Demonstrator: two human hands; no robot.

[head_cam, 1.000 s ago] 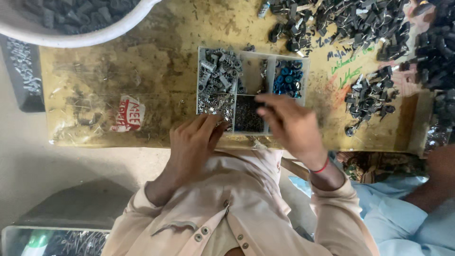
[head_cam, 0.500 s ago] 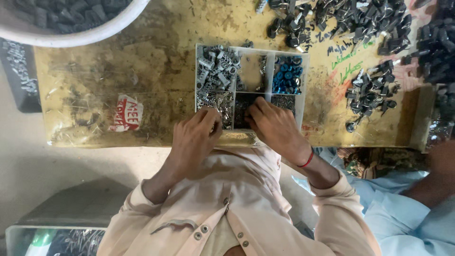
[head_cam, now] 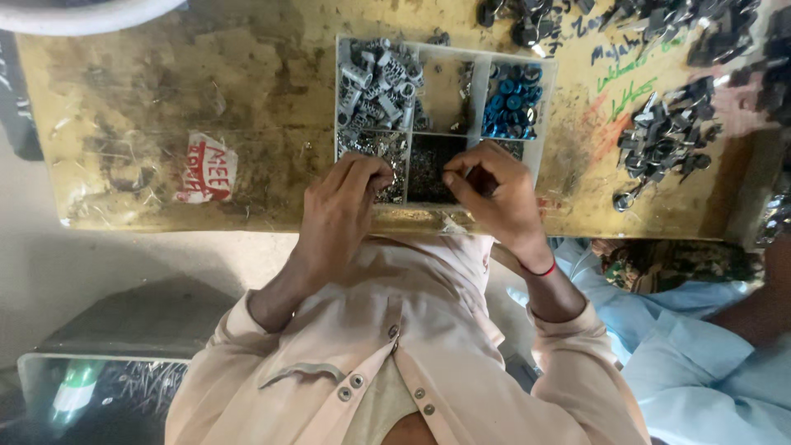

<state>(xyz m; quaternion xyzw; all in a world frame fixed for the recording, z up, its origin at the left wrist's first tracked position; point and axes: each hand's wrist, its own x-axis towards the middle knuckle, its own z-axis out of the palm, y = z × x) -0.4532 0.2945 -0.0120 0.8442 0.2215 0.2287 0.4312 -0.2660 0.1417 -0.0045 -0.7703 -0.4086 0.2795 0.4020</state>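
The head view is filled by a worn yellow-brown worktable, on which a white compartment tray is set near the front edge. A white torn label with red lettering is stuck flat to the table, well to the left of the tray, and green and blue handwriting is scrawled on the bare surface just to the tray's right. Grey metal fittings are heaped in the upper left compartment, blue ring-shaped parts in the upper right one, and fine dark pieces in the lower middle one. The left hand is curled over the lower left compartment, its fingertips pinched together on the small silvery parts there; what exactly is pinched cannot be told. The right hand, a red band at its wrist, is closed with thumb and fingers pressed together above the lower right compartment, and whether anything is gripped cannot be told. A loose pile of dark metal parts lies to the right of the handwriting, and the rim of a white bowl is seen at the top left corner. Compared with half a second earlier, both hands have been drawn slightly towards the body, the fingers more tightly bunched, while the tray and label have stayed in place.
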